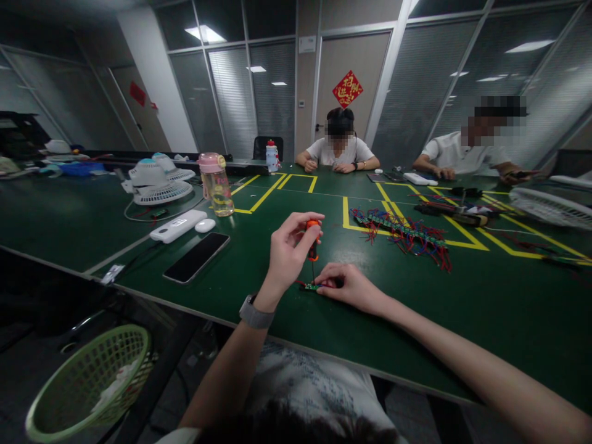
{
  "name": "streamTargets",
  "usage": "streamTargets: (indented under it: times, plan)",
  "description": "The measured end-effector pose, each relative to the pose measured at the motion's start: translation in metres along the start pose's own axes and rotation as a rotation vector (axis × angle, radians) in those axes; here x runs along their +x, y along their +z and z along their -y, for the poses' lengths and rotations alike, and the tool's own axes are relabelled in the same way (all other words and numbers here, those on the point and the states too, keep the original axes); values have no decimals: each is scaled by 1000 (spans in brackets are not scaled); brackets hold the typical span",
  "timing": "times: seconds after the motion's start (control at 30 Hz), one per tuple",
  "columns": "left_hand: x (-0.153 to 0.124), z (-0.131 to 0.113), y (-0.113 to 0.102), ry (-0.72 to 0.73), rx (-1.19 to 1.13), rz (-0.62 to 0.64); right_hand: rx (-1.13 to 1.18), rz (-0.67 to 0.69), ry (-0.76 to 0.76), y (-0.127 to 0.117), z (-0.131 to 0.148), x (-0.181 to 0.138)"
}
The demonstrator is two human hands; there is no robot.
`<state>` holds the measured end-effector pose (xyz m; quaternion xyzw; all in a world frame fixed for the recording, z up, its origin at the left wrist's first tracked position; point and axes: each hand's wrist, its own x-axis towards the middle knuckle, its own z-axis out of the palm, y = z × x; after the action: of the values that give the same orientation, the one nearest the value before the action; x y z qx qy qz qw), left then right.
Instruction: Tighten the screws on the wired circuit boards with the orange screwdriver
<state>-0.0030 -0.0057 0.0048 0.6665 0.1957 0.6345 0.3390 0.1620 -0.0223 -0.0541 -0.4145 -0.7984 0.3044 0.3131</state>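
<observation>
My left hand [292,248] is closed around the orange and black handle of a screwdriver [313,242]. The screwdriver stands upright, and its thin shaft reaches down to a small green circuit board [309,287] lying on the table. My right hand [349,287] pinches the board's right end, where red and blue wires show beside the fingers. Where exactly the tip meets the board is too small to tell. Farther right lies a row of similar circuit boards [400,229] with red and blue wires sticking out.
On the green table [259,253] at left lie a phone [197,257], a white power bank [178,226], a pink-lidded bottle [216,185] and a white fan [160,185]. Two people sit across the table. A green basket [87,382] stands on the floor at lower left.
</observation>
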Motion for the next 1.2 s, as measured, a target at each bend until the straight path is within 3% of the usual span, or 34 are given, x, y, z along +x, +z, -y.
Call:
streamTargets:
  times: [0.13, 0.33, 0.57, 0.77, 0.93, 1.1, 1.2]
  plan:
    - [0, -1, -2, 69, 134, 3, -19, 4, 10, -1, 2, 0]
    - [0, 0, 0, -76, -182, 180, 5, -2, 13, -1, 0, 0]
    - [0, -2, -1, 45, 2, 82, 9, -2, 15, 1, 1, -2]
    - [-1, -1, 0, -53, -161, 106, -73, -28, -47, 4, 6, -4]
    - [1, 0, -2, 14, 19, -9, -126, -100, 2, 7, 9, -4]
    - [2, 1, 1, -48, -86, 85, -122, -184, 5, 6, 3, -2]
    - [2, 2, 1, -18, 34, 36, -106, -186, -16, 6, -1, -1]
